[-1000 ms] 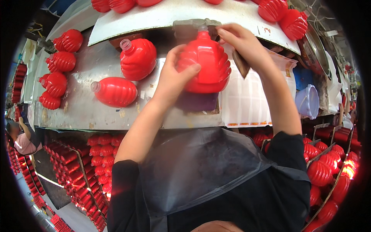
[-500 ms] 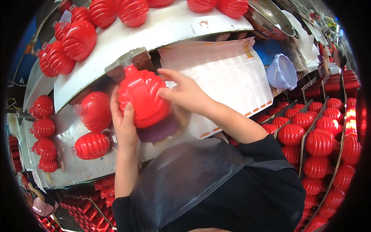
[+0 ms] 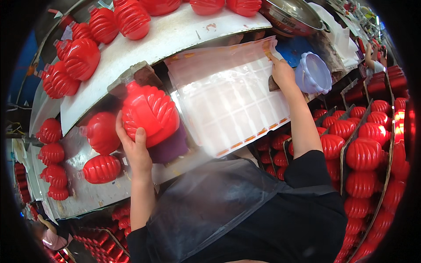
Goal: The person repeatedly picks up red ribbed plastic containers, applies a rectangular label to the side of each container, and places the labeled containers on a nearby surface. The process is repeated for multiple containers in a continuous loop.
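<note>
My left hand [image 3: 137, 147] grips a glossy red plastic bottle [image 3: 151, 116] with ribbed sides. The bottle leans with its clear neck toward a worn brown block [image 3: 142, 74], and a purple pad [image 3: 169, 147] lies under its lower end. At the far right corner of a whitish, see-through sheet [image 3: 228, 96] with orange marks along its edges, my right hand [image 3: 283, 72] has its fingers closed on the edge. The thumb is mostly hidden. A small dark patch shows beside that wrist; what it is cannot be made out.
Red bottles [image 3: 103, 168] lie on the metal table [image 3: 96, 190] to the left, and more stand on the white curved shelf [image 3: 175, 39] beyond. A lavender bucket [image 3: 313, 74] sits by my right hand, near a large metal pan [image 3: 291, 17]. Racks of red bottles [image 3: 364, 153] fill the right.
My right hand has left the bottle and reached right to the sheet's far corner. My left hand still holds the bottle. The whole view has shifted slightly.
</note>
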A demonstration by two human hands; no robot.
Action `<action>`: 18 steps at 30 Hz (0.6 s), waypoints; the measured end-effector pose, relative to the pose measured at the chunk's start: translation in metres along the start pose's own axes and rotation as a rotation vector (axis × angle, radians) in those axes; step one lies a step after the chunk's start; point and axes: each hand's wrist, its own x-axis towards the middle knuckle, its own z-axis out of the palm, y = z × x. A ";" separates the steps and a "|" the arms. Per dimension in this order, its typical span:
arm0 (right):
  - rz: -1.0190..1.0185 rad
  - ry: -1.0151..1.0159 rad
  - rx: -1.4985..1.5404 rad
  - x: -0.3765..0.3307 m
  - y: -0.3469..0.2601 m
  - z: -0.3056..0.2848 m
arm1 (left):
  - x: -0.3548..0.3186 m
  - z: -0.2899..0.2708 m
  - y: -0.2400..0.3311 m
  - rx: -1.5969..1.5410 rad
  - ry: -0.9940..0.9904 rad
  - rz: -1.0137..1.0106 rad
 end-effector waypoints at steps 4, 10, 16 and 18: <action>-0.161 -0.181 -0.112 -0.028 -0.021 0.002 | 0.000 0.000 -0.001 -0.040 0.000 0.007; -0.294 -0.430 -0.112 -0.158 -0.072 -0.051 | 0.001 0.000 -0.003 -0.024 0.013 0.008; -0.346 -0.072 0.104 -0.178 -0.073 -0.063 | 0.002 -0.002 -0.003 -0.011 -0.005 0.003; -0.420 -0.081 0.072 -0.177 -0.070 -0.059 | 0.004 -0.002 -0.004 0.000 0.006 0.000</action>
